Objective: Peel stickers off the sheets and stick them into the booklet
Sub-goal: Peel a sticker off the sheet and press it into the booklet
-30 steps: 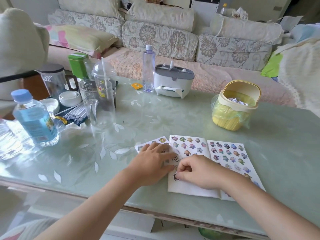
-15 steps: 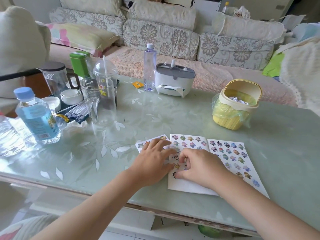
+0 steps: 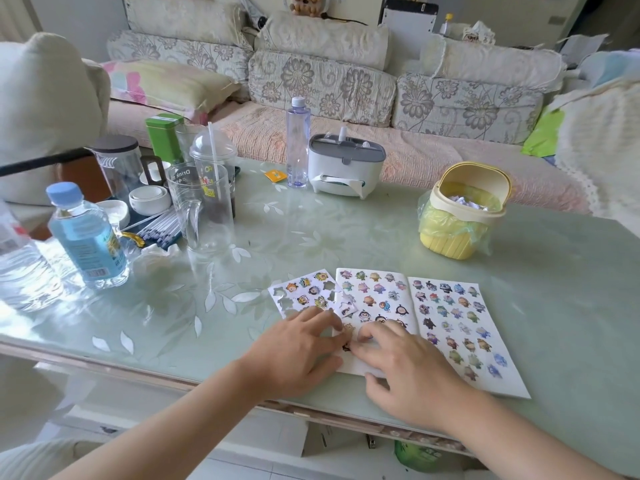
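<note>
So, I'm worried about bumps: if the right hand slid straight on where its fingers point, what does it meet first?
Most likely the left hand, whose fingertips lie just ahead of the right hand on the booklet; they look almost touching.

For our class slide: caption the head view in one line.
Left hand and right hand meet over the open white sticker booklet, beside a part-peeled white sticker sheet.

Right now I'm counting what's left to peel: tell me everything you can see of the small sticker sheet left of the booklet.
The sticker sheet is white glossy-looking paper, lying flat and angled on the green table, beside the left page of the open booklet. It carries several cartoon stickers among empty cut-out holes where others were peeled. The left hand covers its near end.
</note>
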Motion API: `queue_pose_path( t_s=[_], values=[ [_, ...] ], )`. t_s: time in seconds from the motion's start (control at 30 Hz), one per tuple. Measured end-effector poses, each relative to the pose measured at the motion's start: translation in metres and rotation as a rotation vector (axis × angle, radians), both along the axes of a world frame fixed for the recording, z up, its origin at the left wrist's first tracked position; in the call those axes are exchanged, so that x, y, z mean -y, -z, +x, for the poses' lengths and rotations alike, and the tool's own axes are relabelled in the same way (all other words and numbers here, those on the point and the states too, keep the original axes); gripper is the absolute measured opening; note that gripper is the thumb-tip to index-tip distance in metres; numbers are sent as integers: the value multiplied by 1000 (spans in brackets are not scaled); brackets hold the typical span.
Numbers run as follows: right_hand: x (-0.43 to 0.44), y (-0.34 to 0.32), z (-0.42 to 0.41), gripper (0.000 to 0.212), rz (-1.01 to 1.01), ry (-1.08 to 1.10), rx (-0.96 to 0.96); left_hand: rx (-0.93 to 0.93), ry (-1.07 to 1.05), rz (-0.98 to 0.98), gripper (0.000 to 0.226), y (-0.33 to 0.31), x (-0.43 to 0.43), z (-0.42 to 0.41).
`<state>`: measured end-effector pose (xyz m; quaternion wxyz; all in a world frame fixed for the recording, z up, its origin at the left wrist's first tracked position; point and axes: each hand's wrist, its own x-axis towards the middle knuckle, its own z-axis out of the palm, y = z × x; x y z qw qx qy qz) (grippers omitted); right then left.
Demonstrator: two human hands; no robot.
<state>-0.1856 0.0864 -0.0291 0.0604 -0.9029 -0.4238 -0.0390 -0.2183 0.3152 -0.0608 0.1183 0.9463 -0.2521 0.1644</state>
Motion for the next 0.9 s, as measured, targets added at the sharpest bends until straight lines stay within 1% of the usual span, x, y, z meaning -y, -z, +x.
queue_pose_path(
  t_s=[0.17, 0.43, 0.57, 0.67, 0.83, 0.9],
  values=[
    [3, 2, -2, 47, -12, -2, -19, 56, 50, 90, 37, -6, -2, -6],
    [-8, 1, -3, 54, -34, -2, -1, 29, 72, 40, 36, -3, -4, -14],
    [-10, 3, -2, 53, -27, -3, 7, 33, 78, 30, 36, -4, -3, -16],
    [-6, 5, -4, 53, -27, -1, 12, 42, 35, 17, 36, -3, 1, -19],
    [7, 5, -7, 42, 18, -27, -12, 21, 9, -2, 37, -1, 5, -22],
    [9, 5, -8, 42, 18, -23, -13, 3, 30, -4, 38, -1, 3, -23]
  ],
)
